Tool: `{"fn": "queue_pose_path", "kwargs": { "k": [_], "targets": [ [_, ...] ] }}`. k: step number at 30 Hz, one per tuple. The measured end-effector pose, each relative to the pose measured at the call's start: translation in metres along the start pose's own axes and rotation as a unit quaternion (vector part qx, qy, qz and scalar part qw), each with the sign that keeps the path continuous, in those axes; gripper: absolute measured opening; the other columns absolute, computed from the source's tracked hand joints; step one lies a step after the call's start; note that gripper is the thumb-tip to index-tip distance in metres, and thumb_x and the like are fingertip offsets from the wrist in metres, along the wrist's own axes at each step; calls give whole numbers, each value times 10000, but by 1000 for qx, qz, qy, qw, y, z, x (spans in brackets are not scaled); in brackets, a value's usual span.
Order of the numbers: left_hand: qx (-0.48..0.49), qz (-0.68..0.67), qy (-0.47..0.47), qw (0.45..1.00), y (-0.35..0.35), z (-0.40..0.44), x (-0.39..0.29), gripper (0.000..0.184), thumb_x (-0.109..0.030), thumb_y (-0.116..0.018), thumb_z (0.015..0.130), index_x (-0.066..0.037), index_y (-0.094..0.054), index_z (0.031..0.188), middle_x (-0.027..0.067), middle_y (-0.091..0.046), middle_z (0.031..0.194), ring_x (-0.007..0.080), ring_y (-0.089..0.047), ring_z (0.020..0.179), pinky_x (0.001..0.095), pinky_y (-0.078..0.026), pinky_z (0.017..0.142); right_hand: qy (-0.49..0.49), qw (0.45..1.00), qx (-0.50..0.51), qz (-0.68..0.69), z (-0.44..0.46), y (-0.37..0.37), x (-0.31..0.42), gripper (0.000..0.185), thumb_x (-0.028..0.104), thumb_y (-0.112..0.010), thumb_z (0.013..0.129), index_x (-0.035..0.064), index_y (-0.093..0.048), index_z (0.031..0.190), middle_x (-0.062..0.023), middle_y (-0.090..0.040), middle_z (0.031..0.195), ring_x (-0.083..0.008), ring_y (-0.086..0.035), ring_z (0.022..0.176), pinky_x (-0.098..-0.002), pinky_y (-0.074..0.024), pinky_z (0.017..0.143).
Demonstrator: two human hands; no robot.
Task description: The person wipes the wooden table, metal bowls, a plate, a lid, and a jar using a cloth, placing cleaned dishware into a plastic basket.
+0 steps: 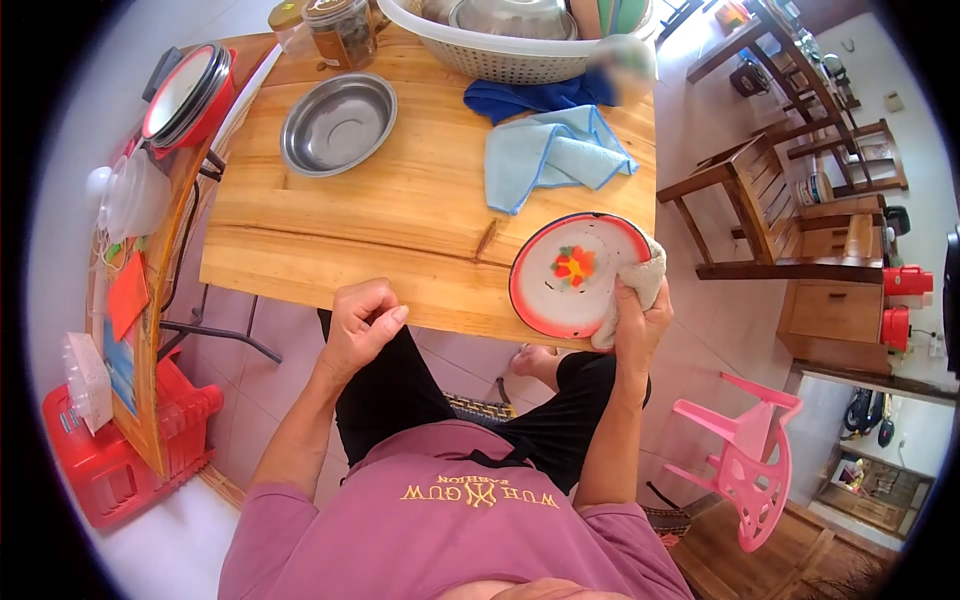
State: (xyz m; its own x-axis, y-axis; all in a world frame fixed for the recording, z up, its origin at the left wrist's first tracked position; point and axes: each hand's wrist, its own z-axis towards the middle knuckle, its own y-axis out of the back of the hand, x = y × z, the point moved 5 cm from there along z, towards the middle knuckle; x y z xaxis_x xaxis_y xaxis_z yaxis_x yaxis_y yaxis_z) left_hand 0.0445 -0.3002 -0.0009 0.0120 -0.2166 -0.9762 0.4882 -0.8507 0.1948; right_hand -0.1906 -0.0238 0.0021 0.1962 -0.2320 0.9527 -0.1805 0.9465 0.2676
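At the table's right front corner, a white enamel plate (548, 288) with a red rim and a painted flower in its middle is held tilted. My right hand (640, 322) grips its right edge through a beige cloth (645, 279) folded over the rim. My left hand (366, 322) rests by the front edge of the wooden table (400, 225), fingers curled in and nothing visible in them. A light blue cloth (550, 155) lies crumpled behind the plate. Farther back on the left sits a shiny metal bowl (338, 125).
A white perforated basket (500, 58) with bowls stands at the back, beside a dark blue cloth (530, 98). Two jars (340, 38) are at the back left. Left is a side table with red pans (190, 100); right are a pink chair (745, 440) and a wooden chair (755, 200).
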Motion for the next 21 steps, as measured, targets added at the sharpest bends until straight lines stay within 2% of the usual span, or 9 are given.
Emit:
{"fn": "queue_pose_path", "kwargs": {
  "k": [5, 7, 9, 11, 14, 16, 17, 19, 21],
  "targets": [
    [-4, 23, -27, 999, -4, -4, 0, 308, -149, -683, 835, -22, -481, 638, 55, -412, 580, 162, -406, 519, 318, -302, 488, 2, 1000, -3, -1, 2, -1, -1, 274, 115, -722, 880, -14, -644, 1108, -62, -699, 931, -105, -615, 870, -288, -509, 789],
    [7, 102, -130, 986, -18, -15, -11, 290, -111, -702, 789, -42, -479, 617, 84, -429, 570, 233, -435, 487, 354, -325, 464, 5, 1000, 0, -1, 1, -1, 0, 274, 115, -721, 880, -17, -644, 1108, -60, -698, 936, -108, -617, 875, -288, -509, 790],
    [86, 123, -178, 973, -41, -31, -22, 279, -81, -711, 756, -55, -480, 602, 103, -446, 568, 294, -459, 474, 386, -357, 449, 2, 1000, 4, -6, 2, -2, -1, 275, 115, -721, 880, -19, -645, 1107, -58, -697, 940, -111, -619, 879, -288, -508, 791],
    [144, 145, -133, 970, -67, -45, -16, 272, -111, -682, 801, -56, -509, 598, 119, -515, 590, 322, -561, 513, 403, -442, 470, 2, 1000, -9, 5, 1, -2, -1, 267, 97, -717, 877, -25, -646, 1103, -53, -694, 963, -119, -622, 887, -282, -506, 794],
    [197, 164, -74, 964, -106, -70, 45, 245, -160, -647, 861, -38, -541, 677, 131, -524, 600, 361, -565, 535, 450, -451, 493, 8, 1000, 2, 6, 3, -2, -2, 264, 72, -708, 874, -26, -648, 1112, -49, -688, 998, -120, -616, 905, -275, -502, 805],
    [272, 258, -43, 926, -132, -85, 97, 233, -198, -596, 889, -26, -587, 731, 144, -594, 648, 380, -631, 610, 476, -510, 550, -3, 1000, 13, 6, 2, -3, -4, 288, 70, -700, 887, -28, -640, 1151, -53, -680, 1042, -122, -613, 940, -275, -498, 832],
    [274, 256, -42, 926, -140, -90, 114, 233, -198, -596, 889, -26, -587, 731, 144, -594, 648, 380, -631, 610, 476, -510, 550, -9, 1000, 17, 6, 2, -2, -5, 312, 68, -692, 899, -30, -631, 1190, -58, -671, 1087, -124, -609, 974, -275, -493, 859],
    [387, 308, -60, 867, -163, -102, 137, 205, -182, -587, 864, -21, -614, 741, 156, -648, 698, 392, -665, 660, 505, -534, 601, -8, 1000, 11, 6, 1, -3, -2, 313, 69, -690, 900, -30, -630, 1191, -58, -670, 1088, -125, -610, 974, -275, -494, 859],
    [434, 291, -54, 851, -184, -107, 142, 186, -175, -589, 849, -19, -642, 762, 168, -671, 738, 391, -682, 691, 502, -545, 620, -10, 1000, 7, 8, 1, -2, -2, 315, 70, -689, 900, -30, -629, 1192, -59, -669, 1090, -126, -611, 975, -276, -494, 859]
  ]
}}
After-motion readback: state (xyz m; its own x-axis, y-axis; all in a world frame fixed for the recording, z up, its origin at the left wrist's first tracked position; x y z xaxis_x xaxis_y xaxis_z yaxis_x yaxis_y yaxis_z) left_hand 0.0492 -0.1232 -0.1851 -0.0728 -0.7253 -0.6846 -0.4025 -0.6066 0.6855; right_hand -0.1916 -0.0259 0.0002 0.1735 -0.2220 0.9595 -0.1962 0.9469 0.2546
